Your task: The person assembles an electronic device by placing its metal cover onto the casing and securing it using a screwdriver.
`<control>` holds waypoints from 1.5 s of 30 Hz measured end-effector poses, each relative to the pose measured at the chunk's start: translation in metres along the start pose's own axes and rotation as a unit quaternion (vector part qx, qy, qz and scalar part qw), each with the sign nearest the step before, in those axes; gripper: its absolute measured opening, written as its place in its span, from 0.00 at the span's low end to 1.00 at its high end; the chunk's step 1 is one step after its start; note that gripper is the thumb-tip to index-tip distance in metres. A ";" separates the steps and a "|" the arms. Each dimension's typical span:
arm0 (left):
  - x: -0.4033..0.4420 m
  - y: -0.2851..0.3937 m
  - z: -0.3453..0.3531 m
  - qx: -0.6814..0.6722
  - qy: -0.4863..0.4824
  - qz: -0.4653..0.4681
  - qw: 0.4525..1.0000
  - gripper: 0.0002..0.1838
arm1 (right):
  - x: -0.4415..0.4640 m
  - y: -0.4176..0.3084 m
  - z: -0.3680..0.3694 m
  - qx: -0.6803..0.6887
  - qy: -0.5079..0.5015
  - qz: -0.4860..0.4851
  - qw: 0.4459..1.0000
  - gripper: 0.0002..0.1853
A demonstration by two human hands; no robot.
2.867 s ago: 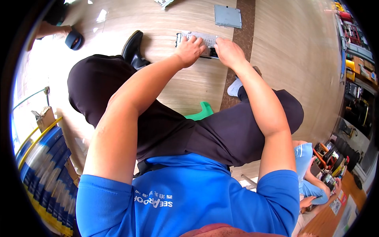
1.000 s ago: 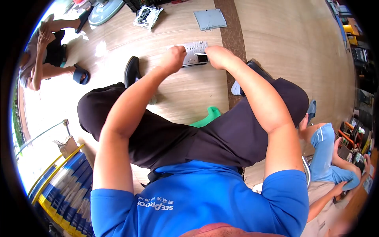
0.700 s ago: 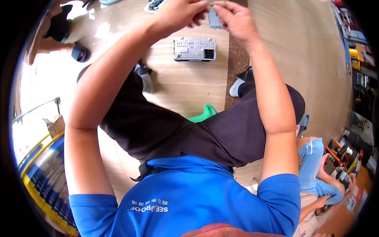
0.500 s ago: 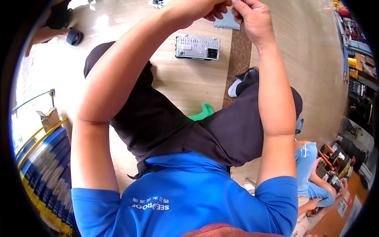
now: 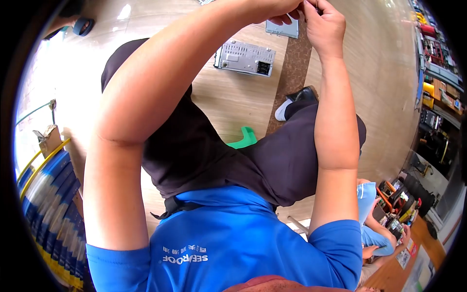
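So the metal unit [image 5: 243,57] is sitting on the floor, further left than my fingertips and closer in toward my body. Its long axis runs roughly left to right, with the right end, the one with the black socket [image 5: 264,67], angled a bit toward me. My left forearm [image 5: 194,53] runs right past its far left corner, so I'd call that arm the nearer one. Neither hand is on the unit.

My left hand [image 5: 279,9] is up at the top of my view, partly cut off, fingers bent. My right hand [image 5: 328,29] is just beside it, fingers curled in, thumb up near the left hand's fingertips. How tightly the tips are closed, or whether there's something tiny between them, I honestly can't tell.

Surface: pale, woodgrain-looking floor [image 5: 228,102], a green thing [image 5: 246,138] poking out by my thigh, then a grey plate [image 5: 282,29] reaching the left edge of a dark brown strip [image 5: 294,63]. The unit's right end stops short of that edge.

Room: blue-and-yellow rack [image 5: 53,194] on the left, someone's slipper [image 5: 82,27] far left, another person's jeans [image 5: 367,202] to my right, crammed shelves [image 5: 438,63] beyond.
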State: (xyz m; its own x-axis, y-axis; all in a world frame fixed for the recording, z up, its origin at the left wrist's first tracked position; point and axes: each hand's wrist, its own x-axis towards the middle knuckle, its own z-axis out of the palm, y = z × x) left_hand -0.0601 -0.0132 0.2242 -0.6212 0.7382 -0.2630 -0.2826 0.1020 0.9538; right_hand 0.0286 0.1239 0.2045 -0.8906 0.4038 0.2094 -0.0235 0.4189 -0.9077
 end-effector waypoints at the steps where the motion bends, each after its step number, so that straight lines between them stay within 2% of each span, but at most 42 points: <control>1: 0.004 0.003 -0.001 0.046 0.000 -0.011 0.999 0.17 | 0.003 0.001 0.002 0.003 -0.001 -0.005 1.000 0.07; 3: 0.010 0.007 -0.008 0.091 0.003 -0.018 0.996 0.17 | 0.020 0.009 0.000 -0.044 -0.007 -0.013 0.999 0.06; 5: 0.005 0.012 -0.018 0.231 -0.007 0.027 0.973 0.20 | 0.040 0.023 -0.003 -0.088 -0.016 -0.018 0.996 0.06; 6: 0.011 0.005 -0.021 0.229 -0.005 0.024 0.973 0.20 | 0.050 0.031 -0.004 -0.089 -0.028 0.028 0.995 0.07; 7: 0.021 -0.007 -0.025 0.303 0.033 0.085 0.949 0.22 | 0.062 0.044 -0.007 -0.089 -0.039 0.075 0.992 0.08; 8: 0.022 -0.008 -0.028 0.374 0.071 0.146 0.913 0.23 | 0.073 0.062 -0.012 -0.087 -0.042 0.076 0.992 0.08; 10: 0.021 -0.012 -0.038 0.383 0.045 0.132 0.913 0.23 | 0.092 0.125 -0.025 -0.172 -0.091 0.182 0.964 0.11; 11: 0.023 -0.016 -0.044 0.446 0.031 0.139 0.884 0.23 | 0.103 0.174 -0.032 -0.179 -0.112 0.161 0.964 0.12; 12: 0.024 -0.020 -0.049 0.506 0.016 0.146 0.850 0.23 | 0.099 0.197 -0.029 -0.177 -0.114 0.163 0.964 0.12; 13: 0.023 -0.022 -0.052 0.563 0.004 0.141 0.814 0.22 | 0.098 0.217 -0.027 -0.230 -0.120 0.146 0.955 0.11; 14: 0.014 -0.017 -0.052 0.563 0.003 0.137 0.815 0.22 | 0.094 0.238 -0.026 -0.283 -0.125 0.127 0.942 0.11; 16: 0.002 -0.010 -0.055 0.594 -0.014 0.091 0.799 0.20 | 0.080 0.284 -0.022 -0.297 -0.128 0.160 0.933 0.12; 18: 0.008 -0.033 -0.062 0.632 -0.034 0.067 0.771 0.18 | 0.060 0.334 -0.020 -0.329 -0.135 0.163 0.920 0.13; 19: 0.005 -0.029 -0.058 0.622 -0.062 0.010 0.781 0.22 | 0.050 0.356 -0.020 -0.332 -0.137 0.191 0.914 0.13; 22: 0.004 -0.036 -0.044 0.625 -0.165 -0.054 0.761 0.21 | 0.029 0.392 -0.014 -0.327 -0.125 0.253 0.902 0.13; 24: -0.004 -0.046 -0.032 0.623 -0.232 -0.056 0.745 0.19 | 0.028 0.408 -0.007 -0.321 -0.110 0.286 0.896 0.13; 26: -0.010 -0.050 -0.023 0.597 -0.269 -0.053 0.754 0.17 | 0.034 0.417 0.003 -0.335 -0.098 0.268 0.898 0.13; 30: -0.003 -0.047 -0.016 0.583 -0.286 -0.098 0.754 0.16 | 0.051 0.421 0.025 -0.327 -0.115 0.244 0.906 0.12; 35: 0.001 -0.051 -0.018 0.603 -0.280 -0.103 0.739 0.17 | 0.057 0.417 0.038 -0.366 -0.118 0.234 0.893 0.10; 42: 0.001 -0.051 -0.018 0.587 -0.285 -0.106 0.751 0.17 | 0.059 0.418 0.041 -0.412 -0.152 0.214 0.872 0.12; 45: -0.001 -0.050 -0.020 0.589 -0.285 -0.109 0.748 0.17 | 0.062 0.430 0.032 -0.358 -0.101 0.224 0.901 0.12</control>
State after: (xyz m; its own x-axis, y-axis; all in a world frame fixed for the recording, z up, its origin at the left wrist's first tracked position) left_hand -0.0595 -0.0323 0.1738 -0.1466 0.7485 -0.6468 0.7174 0.5306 0.4515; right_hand -0.0512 0.3034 -0.1848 -0.8038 0.5368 -0.2564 0.5937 0.6968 -0.4025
